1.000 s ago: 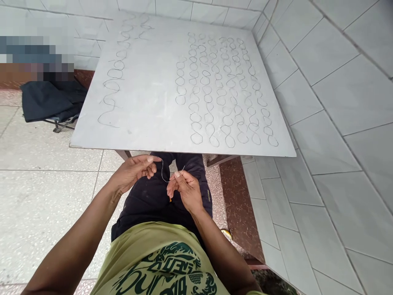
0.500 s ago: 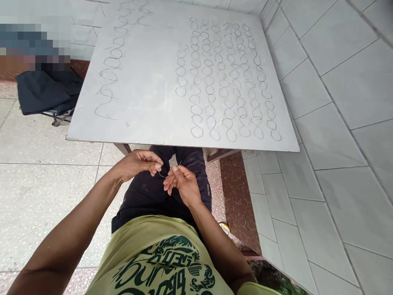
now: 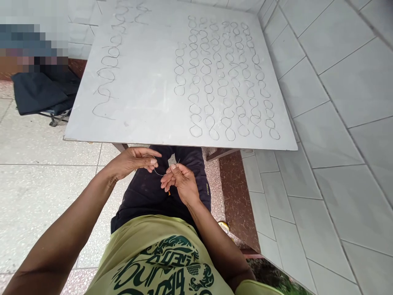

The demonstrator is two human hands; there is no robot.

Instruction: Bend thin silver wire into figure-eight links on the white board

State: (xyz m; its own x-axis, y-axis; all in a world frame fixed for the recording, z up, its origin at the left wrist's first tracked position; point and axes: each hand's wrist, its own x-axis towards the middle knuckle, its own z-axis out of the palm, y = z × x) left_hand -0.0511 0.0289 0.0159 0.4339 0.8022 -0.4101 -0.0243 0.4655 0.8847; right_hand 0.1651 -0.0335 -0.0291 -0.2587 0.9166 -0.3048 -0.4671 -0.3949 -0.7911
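A thin piece of wire (image 3: 158, 174), bent into curves, spans the gap between my two hands above my lap. My left hand (image 3: 136, 160) pinches its left end between thumb and curled fingers, while the index finger stretches out straight above. At the other end, my right hand (image 3: 184, 182) grips the wire between thumb and index finger, and a short tip sticks up past the thumb. The right hand's other fingers are loosely bent beneath it. Beyond the hands, the grey tabletop (image 3: 147, 98) carries several rows of wires bent into figure-eight and S shapes (image 3: 210, 125).
More wavy wire pieces (image 3: 104, 112) lie along the table's left side. A dark cloth (image 3: 43, 92) hangs over a metal frame on the floor at left, beside a blurred-out area. A tiled wall (image 3: 334, 123) runs close along the right.
My left index finger has straightened and lifted away from the wire. The left hand has shifted slightly left and up; my right hand keeps its pinch with little movement.
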